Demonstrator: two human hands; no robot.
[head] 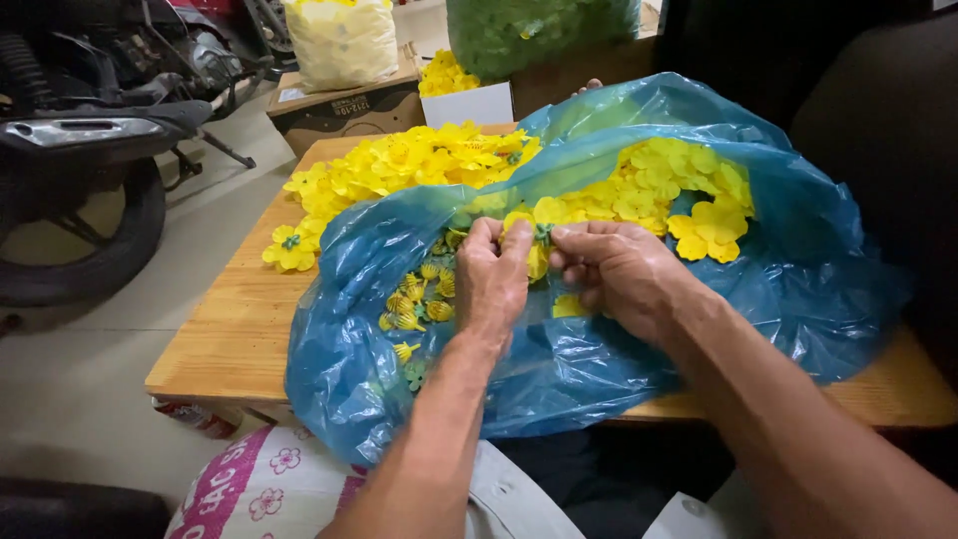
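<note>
My left hand (491,279) and my right hand (617,271) meet over a blue plastic bag (778,260) spread on a wooden table (235,319). Together the fingertips pinch a yellow artificial flower (537,255) with a small green centre piece. Loose yellow petals (669,185) fill the far part of the bag. Small yellow stamen pieces (419,299) and green bits lie in the bag just left of my left hand. A heap of finished yellow flowers (399,170) lies on the table beyond the bag.
A motorbike (90,130) stands on the floor to the left. Behind the table are a cardboard box (339,105), a pale yellow bag (341,40), a white box of yellow flowers (454,85) and a bag of green pieces (539,30). A printed sack (254,489) lies at my knees.
</note>
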